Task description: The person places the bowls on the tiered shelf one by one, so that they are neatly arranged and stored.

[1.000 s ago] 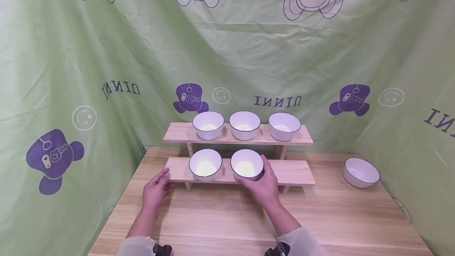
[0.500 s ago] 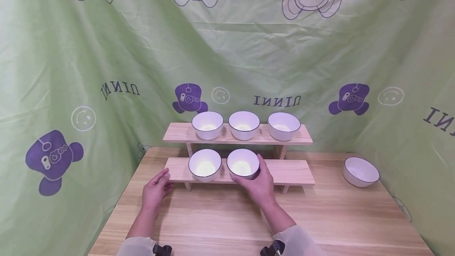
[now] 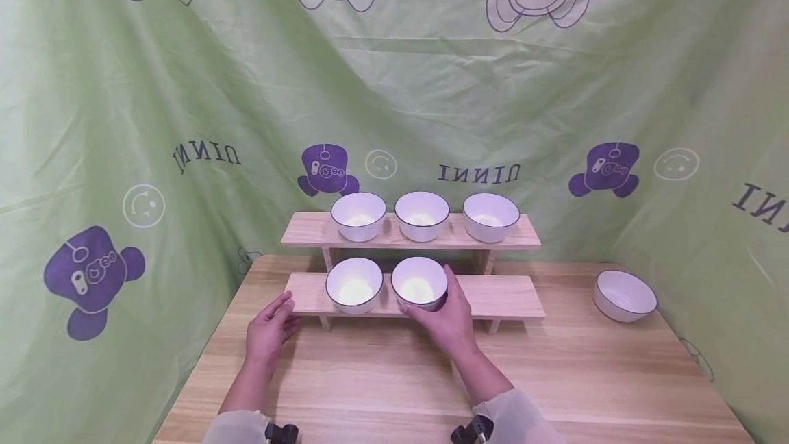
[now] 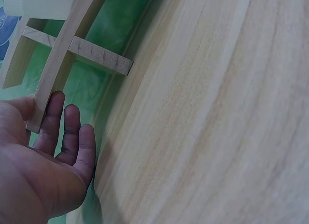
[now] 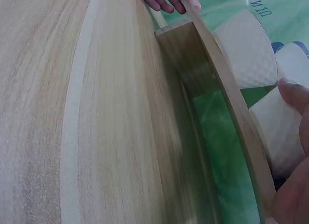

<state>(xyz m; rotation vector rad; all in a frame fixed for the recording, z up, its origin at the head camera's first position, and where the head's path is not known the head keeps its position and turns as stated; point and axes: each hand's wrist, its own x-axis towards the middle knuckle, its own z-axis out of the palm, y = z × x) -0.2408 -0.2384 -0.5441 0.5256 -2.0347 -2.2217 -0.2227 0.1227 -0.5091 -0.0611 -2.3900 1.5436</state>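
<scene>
In the head view my right hand (image 3: 448,317) grips a white bowl (image 3: 419,281) with a dark rim, thumb at its front and fingers round its right side. That bowl stands upright on the lower wooden shelf (image 3: 499,297). Just left of it sits a matching bowl (image 3: 354,285), a narrow gap between the two. My left hand (image 3: 266,334) pinches the left end of the same shelf; in the left wrist view the thumb is above the board (image 4: 46,96) and a finger beneath it. Facets cover the outside of the gripped bowl (image 5: 277,130) in the right wrist view.
Behind, the taller wooden shelf (image 3: 302,229) carries a row of three white bowls (image 3: 422,216). Another white bowl (image 3: 625,297) stands alone on the wooden table (image 3: 382,389) at the far right. A green printed curtain (image 3: 394,101) hangs round the back and sides.
My right hand has slid its bowl slightly left along the lower shelf, closer to the neighbouring bowl; most of that shift came in the first half second. The left hand has stayed at the shelf end.
</scene>
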